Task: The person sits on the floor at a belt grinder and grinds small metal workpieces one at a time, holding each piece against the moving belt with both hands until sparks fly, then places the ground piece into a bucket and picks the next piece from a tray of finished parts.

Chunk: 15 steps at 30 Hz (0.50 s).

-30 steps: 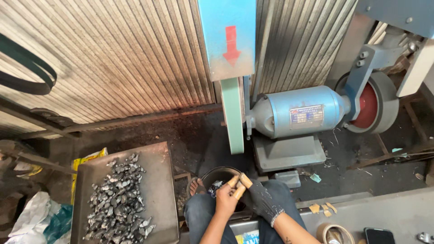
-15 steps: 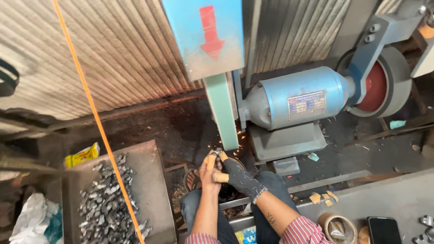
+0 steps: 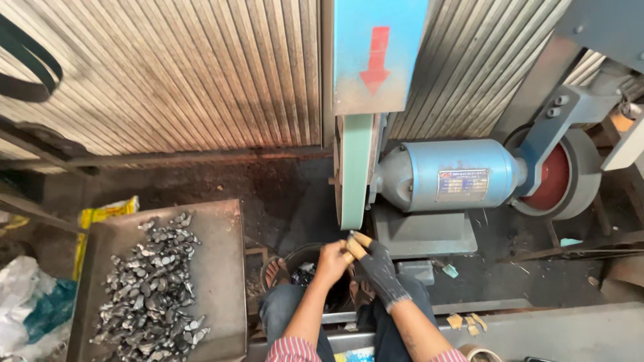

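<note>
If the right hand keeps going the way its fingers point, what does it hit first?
Most likely the green belt: the gloved right hand points up-left toward its lower end, just above the fingertips. Depth is unclear.

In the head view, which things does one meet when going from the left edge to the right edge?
White and teal bags → metal tray with a pile of small grey metal pieces → left hand → right hand in a dark glove → blue motor → red wheel.

single head view, looking steeply down and forward over knees at belt grinder (image 3: 354,167), close range.
</note>
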{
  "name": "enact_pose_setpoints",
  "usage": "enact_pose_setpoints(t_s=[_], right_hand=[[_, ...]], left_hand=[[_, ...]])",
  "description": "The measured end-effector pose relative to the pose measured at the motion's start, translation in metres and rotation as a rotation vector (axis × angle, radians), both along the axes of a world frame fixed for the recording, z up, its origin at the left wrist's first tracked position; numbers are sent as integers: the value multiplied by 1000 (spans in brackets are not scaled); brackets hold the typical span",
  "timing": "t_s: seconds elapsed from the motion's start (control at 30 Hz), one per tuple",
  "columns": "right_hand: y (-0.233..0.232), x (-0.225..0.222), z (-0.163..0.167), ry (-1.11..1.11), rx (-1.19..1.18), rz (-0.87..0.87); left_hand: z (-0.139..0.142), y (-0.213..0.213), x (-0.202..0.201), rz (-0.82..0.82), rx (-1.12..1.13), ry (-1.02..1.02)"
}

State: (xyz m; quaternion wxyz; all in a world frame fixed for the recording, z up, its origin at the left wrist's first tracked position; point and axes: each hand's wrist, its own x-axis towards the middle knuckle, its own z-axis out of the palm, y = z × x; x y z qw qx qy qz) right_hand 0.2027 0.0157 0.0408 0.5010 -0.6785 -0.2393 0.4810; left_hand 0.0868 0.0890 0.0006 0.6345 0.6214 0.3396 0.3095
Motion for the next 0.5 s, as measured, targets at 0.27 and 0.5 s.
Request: enact_pose_setpoints(t_s=[0.27,0.5], right_hand=[[26,-9,-17,-221,-220,-90],[10,-18,-24,-490,8,-120]], left_hand=[[-17,9,10,53,-381,179],[2,-4,1,148,319,234]])
